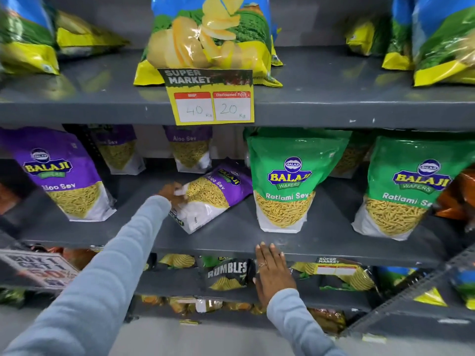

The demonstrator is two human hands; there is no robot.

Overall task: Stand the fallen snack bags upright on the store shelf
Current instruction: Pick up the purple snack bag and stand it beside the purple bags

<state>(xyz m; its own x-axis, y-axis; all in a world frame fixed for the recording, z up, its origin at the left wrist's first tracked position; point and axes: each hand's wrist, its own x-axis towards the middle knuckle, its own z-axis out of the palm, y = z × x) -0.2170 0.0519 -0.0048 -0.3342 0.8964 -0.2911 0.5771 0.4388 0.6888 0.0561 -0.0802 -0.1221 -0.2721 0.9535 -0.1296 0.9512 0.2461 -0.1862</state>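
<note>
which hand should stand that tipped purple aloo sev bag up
Left. The left hand is already on the white bottom end of the fallen purple bag. The right hand rests open and flat on the shelf edge, below and apart from the bag.

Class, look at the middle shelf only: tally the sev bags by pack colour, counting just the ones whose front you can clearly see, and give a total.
Purple Aloo Sev: 4, including the tilted one gripped by the left hand
Green Ratlami Sev: 2
Total: 6
Partly hidden packs behind the green ones are not counted.
</note>
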